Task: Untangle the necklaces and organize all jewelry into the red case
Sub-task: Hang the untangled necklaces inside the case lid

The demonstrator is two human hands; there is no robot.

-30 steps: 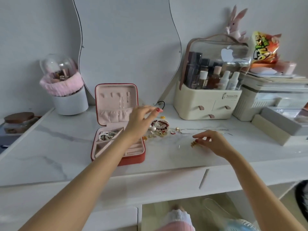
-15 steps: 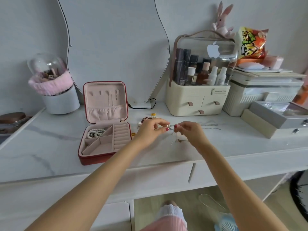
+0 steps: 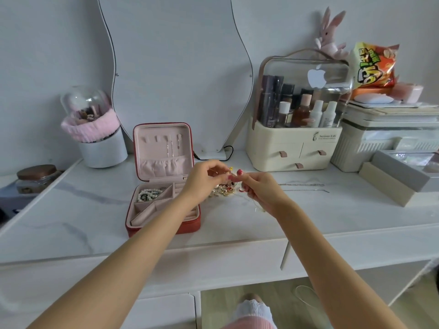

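The red case [image 3: 164, 224] stands open on the white marble table, its pink lid upright. A pearl bracelet [image 3: 148, 194] lies in its back left compartment. My left hand [image 3: 204, 180] and my right hand [image 3: 261, 189] meet above the table, just right of the case. Both pinch a thin gold necklace [image 3: 253, 205], whose loose end hangs below my right hand. Under the hands sits a small pile of jewelry [image 3: 224, 189], partly hidden. Two silver chains [image 3: 304, 187] lie stretched on the table to the right.
A cream cosmetics organizer [image 3: 294, 148] stands behind the hands. Grey and cream boxes [image 3: 394, 179] sit at the right edge. A white brush holder [image 3: 102, 148] and a jar [image 3: 35, 178] are at the left. A mirror [image 3: 178, 67] leans on the wall.
My hands came together from apart: the left left the jewelry pile, the right lifted the gold necklace off the table. Both now hold it raised higher.
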